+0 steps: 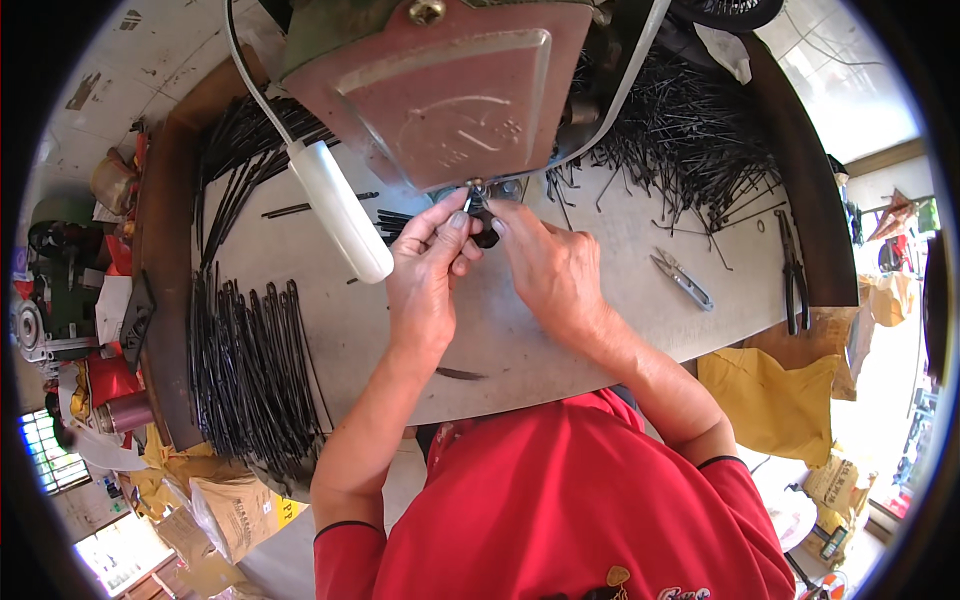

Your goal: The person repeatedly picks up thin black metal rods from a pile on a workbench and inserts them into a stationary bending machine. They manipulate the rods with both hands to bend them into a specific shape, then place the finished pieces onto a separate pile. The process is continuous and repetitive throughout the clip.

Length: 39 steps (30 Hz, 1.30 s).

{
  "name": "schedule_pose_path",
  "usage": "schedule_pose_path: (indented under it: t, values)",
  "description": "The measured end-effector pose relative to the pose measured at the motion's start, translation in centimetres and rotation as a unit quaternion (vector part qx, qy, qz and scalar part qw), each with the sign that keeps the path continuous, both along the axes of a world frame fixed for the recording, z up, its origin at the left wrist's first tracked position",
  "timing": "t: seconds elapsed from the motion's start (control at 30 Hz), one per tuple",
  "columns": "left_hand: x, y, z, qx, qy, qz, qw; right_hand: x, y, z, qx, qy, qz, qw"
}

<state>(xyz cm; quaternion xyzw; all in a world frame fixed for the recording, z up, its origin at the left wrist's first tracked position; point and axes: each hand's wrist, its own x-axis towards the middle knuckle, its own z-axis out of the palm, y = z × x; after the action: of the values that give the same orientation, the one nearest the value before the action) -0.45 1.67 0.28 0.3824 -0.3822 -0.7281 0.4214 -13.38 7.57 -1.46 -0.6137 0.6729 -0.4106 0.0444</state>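
Both of my hands meet under the front of a machine with a reddish metal cover (455, 110). My left hand (425, 275) is closed in a pinch, thumb against forefinger, with a small shiny tip showing there. Close beside it, my right hand (555, 265) has its fingers bent and pressed together at the same spot. A small dark part (484, 237) shows between the hands; its kind is hidden by the fingers. A white cylindrical lamp or handle (342, 212) on a bent metal stem hangs just left of my left hand.
Black looped strips (250, 370) lie bundled on the table (390, 390) at the left. Thin black hooked pieces (690, 140) are heaped at the far right. Small thread snips (684, 279) and black-handled pliers (793, 275) lie right. A raised brown rim (815, 200) edges the table; yellow cloth (770, 395) hangs beside it.
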Motion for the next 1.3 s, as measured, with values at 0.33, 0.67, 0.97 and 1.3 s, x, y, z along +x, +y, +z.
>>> schedule_pose_path:
  t: [0.33, 0.67, 0.97, 1.3]
  values:
    - [-0.1, -0.4, -0.1, -0.019, -0.051, -0.015, 0.998, 0.2, 0.1, 0.2, 0.066, -0.013, -0.005, 0.998]
    - [0.5, -0.8, 1.0, -0.053, -0.133, -0.051, 0.988, 0.3, 0.1, 0.2, 0.057, 0.006, 0.015, 0.998]
    - [0.2, -0.5, 0.6, -0.020, -0.087, -0.034, 0.995, 0.2, 0.3, 0.4, 0.060, 0.015, 0.016, 0.998]
    - [0.1, -0.5, 0.7, -0.024, -0.088, -0.030, 0.995, 0.2, 0.1, 0.9, 0.076, 0.004, 0.004, 0.997]
